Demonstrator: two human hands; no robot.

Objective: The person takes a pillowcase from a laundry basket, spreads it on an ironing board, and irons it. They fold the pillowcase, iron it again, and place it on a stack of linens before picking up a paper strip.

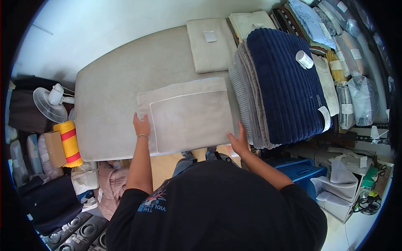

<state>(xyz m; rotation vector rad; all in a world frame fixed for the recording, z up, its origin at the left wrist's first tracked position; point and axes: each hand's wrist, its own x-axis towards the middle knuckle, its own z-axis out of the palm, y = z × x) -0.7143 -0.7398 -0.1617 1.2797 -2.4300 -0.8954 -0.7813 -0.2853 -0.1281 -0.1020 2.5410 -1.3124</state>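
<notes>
A beige piece of folded fabric (190, 121) with a pale seam line lies flat on the grey-beige padded table (113, 83), close to its front edge. At the fabric's left edge is my left hand (142, 125), fingers spread apart, with a thin bracelet on the wrist. My right hand (239, 143) is beside the front right corner, thumb and fingers apart and nothing between them. Behind the fabric lies another folded cream cloth (211, 52) with a white paper label (210, 36) on top.
To the right rises a stack of folded textiles topped by a navy ribbed blanket (289, 92) bearing a paper roll (304, 60). A blue plastic basket (303, 171) stands below it. On the left are a white fan (50, 102), a yellow-and-red roll (68, 144) and a cardboard box (55, 148).
</notes>
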